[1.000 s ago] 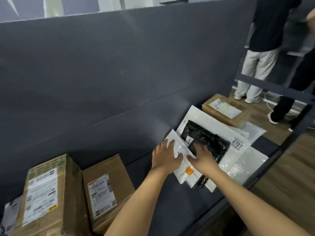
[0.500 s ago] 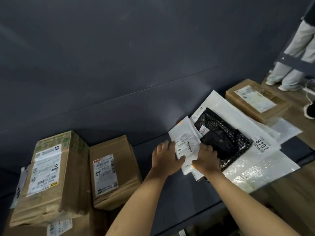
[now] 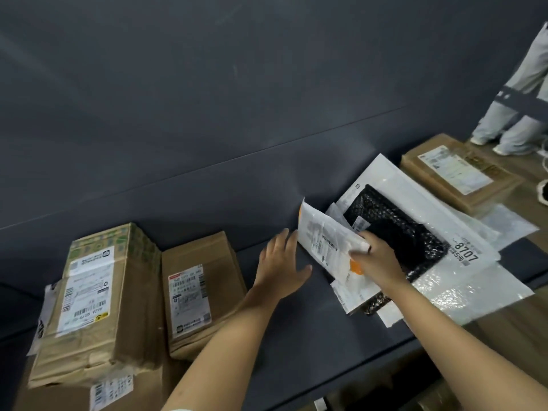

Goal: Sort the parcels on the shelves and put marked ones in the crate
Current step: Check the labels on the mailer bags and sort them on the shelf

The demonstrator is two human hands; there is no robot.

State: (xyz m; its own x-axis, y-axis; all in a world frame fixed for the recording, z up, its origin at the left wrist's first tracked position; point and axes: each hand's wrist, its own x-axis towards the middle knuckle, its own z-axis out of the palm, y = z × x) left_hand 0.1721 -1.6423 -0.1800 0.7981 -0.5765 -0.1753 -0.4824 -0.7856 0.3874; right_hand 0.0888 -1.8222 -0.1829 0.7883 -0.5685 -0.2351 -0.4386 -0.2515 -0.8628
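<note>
Parcels everywhere on my feed, so here's the rundown: the small white plastic mailer with a printed label and an orange patch [image 3: 326, 244] is on the right half of the dark grey shelf [image 3: 296, 336], far end tipped up off the pile under it. The right hand [image 3: 376, 262] pinches it near its right edge, fingers curled round the plastic. The left hand [image 3: 281, 268] is spread flat with fingers apart, fingertips just beside the mailer's left edge; can't tell from here if they actually touch it. Underneath sits a black bubble-wrap pouch [image 3: 400, 226], lying on a big white flat mailer marked 8707 [image 3: 415, 188], with a clear bubble bag [image 3: 474, 289] sticking out toward the shelf's front edge. Further right there's a flat brown cardboard box [image 3: 456, 173]. Over on the left, a tall brown carton with green tape [image 3: 98, 307] stands right against a smaller brown carton [image 3: 201, 292]. Somebody's legs in pale trousers [image 3: 516, 84] show top right.
</note>
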